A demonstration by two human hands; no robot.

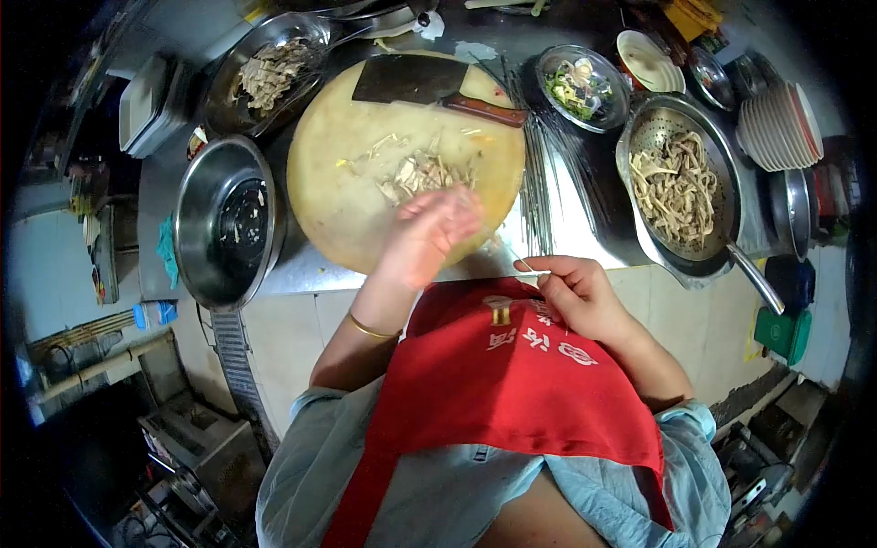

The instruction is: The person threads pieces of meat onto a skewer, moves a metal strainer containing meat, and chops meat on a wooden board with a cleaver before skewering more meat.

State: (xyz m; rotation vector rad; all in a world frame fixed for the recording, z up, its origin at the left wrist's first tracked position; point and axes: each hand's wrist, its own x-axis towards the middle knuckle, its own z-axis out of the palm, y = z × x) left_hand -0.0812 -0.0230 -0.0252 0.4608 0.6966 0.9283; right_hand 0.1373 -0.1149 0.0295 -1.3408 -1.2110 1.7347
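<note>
My left hand (435, 228), smeared by motion, is over the near edge of a pile of pale, thin-cut strips (420, 173) on a round chopping board (329, 201). What its fingers do is lost in the blur. In front of the red apron, my right hand (575, 290) pinches a thin skewer (523, 263) between thumb and fingers. A cleaver (411, 79) with a wooden handle lies flat across the board's far side. Many more thin skewers (541, 187) lie in a loose bundle right of the board.
Left of the board stands a steel basin (183, 219) with scraps inside; behind it, a bowl holds sliced food (272, 73). On the right are a perforated ladle (650, 128) full of pale strips, a bowl of chopped vegetables (580, 89) and stacked plates (776, 128).
</note>
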